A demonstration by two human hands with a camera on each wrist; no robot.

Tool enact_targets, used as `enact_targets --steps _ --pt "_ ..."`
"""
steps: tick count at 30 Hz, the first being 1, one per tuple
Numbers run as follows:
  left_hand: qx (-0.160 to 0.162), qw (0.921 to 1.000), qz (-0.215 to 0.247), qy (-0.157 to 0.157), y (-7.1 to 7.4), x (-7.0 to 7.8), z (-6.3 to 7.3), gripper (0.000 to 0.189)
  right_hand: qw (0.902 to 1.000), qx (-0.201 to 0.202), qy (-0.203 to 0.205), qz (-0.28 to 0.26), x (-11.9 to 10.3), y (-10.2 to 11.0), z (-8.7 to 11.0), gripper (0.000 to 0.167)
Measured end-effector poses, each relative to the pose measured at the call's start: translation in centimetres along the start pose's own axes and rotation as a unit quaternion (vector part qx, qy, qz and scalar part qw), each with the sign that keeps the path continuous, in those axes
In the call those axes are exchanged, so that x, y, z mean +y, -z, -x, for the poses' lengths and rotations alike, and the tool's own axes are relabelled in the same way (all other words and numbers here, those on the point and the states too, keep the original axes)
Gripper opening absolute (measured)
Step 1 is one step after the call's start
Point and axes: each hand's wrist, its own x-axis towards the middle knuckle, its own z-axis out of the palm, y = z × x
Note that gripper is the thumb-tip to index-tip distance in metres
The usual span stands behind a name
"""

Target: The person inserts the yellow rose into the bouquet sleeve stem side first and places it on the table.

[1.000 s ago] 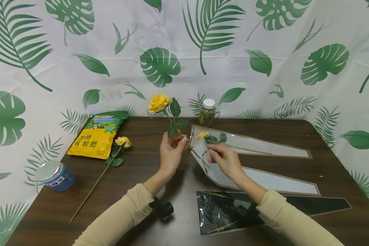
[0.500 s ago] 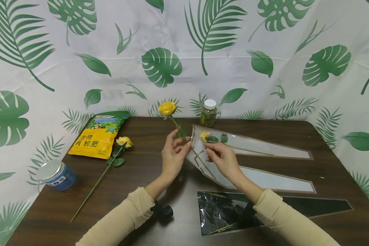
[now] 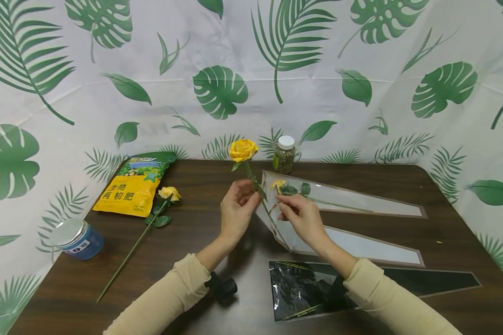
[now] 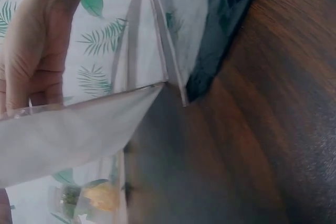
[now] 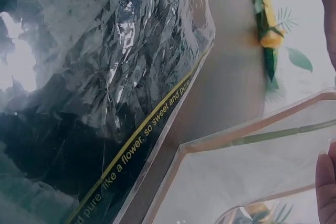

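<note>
Black sleeve (image 5: 100, 103): I read "like a flower. so sweet and pure"
Yellow bag (image 3: 127, 188): 生物 有机肥
Blue tin (image 3: 85, 242): label too small for me

There are three roses (image 3: 243, 150), three sleeves (image 3: 295, 291), one jar (image 3: 283, 159), one bag (image 3: 127, 193) and one tin (image 3: 84, 243).

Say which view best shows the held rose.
Head view: the held rose shows its bloom above the left hand, stem below. Right wrist: apparently only a stretch of stem. Left wrist: nothing I can identify.
</note>
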Motion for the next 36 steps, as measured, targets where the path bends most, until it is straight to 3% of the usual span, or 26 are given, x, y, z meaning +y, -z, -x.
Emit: enact_targets --steps 2,7,10,14,19,22,25,29,32,36 --pt "-0.003 0.9999 -0.015 -0.005 -0.1 1.1 0.1 0.023 1.0 0.001 0.001 0.001 0.0 -0.1 0.0 0.021" --pt "-0.024 0.9989 -0.03 -0.028 -0.3 2.1 0.3 0.021 1.0 0.002 0.0 0.004 0.0 -0.2 0.0 0.02" --pt "-0.032 0.9979 -0.028 -0.049 -0.3 1.5 0.3 0.019 1.0 0.002 -0.004 0.008 -0.1 -0.1 0.1 0.02" --pt "-0.011 0.9973 -0.033 -0.064 -0.2 1.2 0.3 0.019 1.0 0.005 -0.002 0.003 -0.6 0.0 0.2 0.021" --pt "0.004 0.9971 -0.067 -0.038 0.1 1.0 0.2 0.016 0.9997 0.02 0.011 -0.009 -1.6 0.3 -0.1 0.02" --pt "-0.018 0.9932 -0.114 -0.011 0.4 1.0 0.3 0.013 0.9995 0.021 0.016 -0.019 -2.0 0.3 -0.2 0.02" --pt "-0.05 0.9899 -0.133 0.005 0.5 0.9 0.4 0.014 0.9993 0.012 0.009 -0.035 -1.9 0.2 -0.3 0.02" --pt "-0.062 0.988 -0.141 0.003 0.6 0.7 0.9 0.017 0.999 0.007 -0.014 -0.042 -1.4 0.1 -0.3 0.022" --pt "-0.044 0.9857 -0.162 -0.008 0.6 0.5 1.2 0.017 0.9987 0.01 -0.028 -0.042 -1.1 0.1 -0.3 0.023" --pt "0.004 0.9947 -0.103 0.0 0.4 0.2 1.5 0.017 0.9984 0.007 -0.03 -0.049 -1.1 0.0 -0.4 0.023"
